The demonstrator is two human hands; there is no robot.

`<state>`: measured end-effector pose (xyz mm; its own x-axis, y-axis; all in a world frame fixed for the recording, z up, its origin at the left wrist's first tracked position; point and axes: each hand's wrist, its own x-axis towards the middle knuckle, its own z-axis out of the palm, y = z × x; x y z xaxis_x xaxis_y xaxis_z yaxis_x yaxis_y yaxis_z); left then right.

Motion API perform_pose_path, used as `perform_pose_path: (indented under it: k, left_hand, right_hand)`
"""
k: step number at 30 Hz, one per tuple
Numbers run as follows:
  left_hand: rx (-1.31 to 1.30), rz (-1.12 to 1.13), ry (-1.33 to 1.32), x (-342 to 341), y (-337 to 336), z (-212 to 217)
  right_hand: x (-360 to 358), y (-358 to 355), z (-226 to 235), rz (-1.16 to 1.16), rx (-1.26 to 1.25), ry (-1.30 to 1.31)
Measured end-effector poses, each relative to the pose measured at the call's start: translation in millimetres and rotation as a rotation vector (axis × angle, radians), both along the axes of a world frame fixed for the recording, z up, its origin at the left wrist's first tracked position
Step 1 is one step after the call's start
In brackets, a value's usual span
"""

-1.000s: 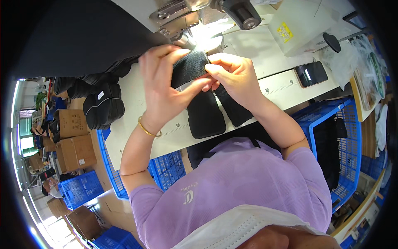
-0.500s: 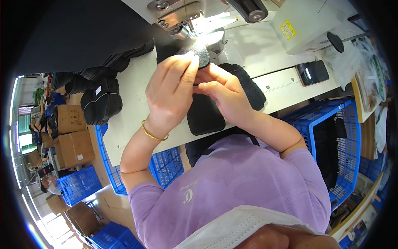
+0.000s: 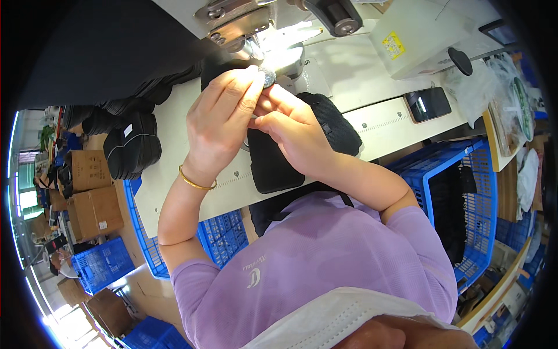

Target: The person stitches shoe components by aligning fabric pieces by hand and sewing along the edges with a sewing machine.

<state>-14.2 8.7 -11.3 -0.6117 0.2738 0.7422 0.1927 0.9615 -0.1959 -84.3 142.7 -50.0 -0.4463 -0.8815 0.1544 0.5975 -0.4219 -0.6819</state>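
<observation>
My left hand (image 3: pixel 221 119) pinches a small dark fabric piece (image 3: pixel 269 78) with a rounded end, just below the lit needle area of a sewing machine (image 3: pixel 241 26). My right hand (image 3: pixel 297 129) is closed at the near edge of the same piece, its thumb and fingertips drawn together. Most of the piece is hidden behind my fingers. Under and beside my right hand lie a smooth black padded piece (image 3: pixel 273 168) and a black mesh piece (image 3: pixel 334 125) on the white table (image 3: pixel 378 131).
Tied stacks of black pieces (image 3: pixel 132 145) sit at the table's left edge. A phone (image 3: pixel 428 104) lies to the right, near a clear plastic bag (image 3: pixel 479 81). Blue crates (image 3: pixel 433 174) stand below the table on both sides. Cardboard boxes (image 3: pixel 96 215) are on the floor at left.
The whole view has shifted slightly. The fabric piece has turned between my fingers, so less of its face shows. Both hands remain closed on it near the machine.
</observation>
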Motion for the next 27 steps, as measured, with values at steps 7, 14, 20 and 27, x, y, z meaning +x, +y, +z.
perform_pose_path:
  k: [7,14,20,27]
  left_hand:
    - [-0.024,0.01,0.01,-10,-9,0]
    - [-0.045,0.063,0.068,-16,-6,-4]
    - [-0.031,0.104,0.043,-16,-2,-4]
    - [0.156,0.091,-0.002,-15,-8,-9]
  right_hand:
    - [-5,-10,4,-0.021,-0.056,0.01]
    - [-2,-11,2,-0.062,-0.055,0.02]
    - [-1,-8,2,-0.077,-0.021,-0.014]
    - [-4,0,3,-0.062,0.029,0.059]
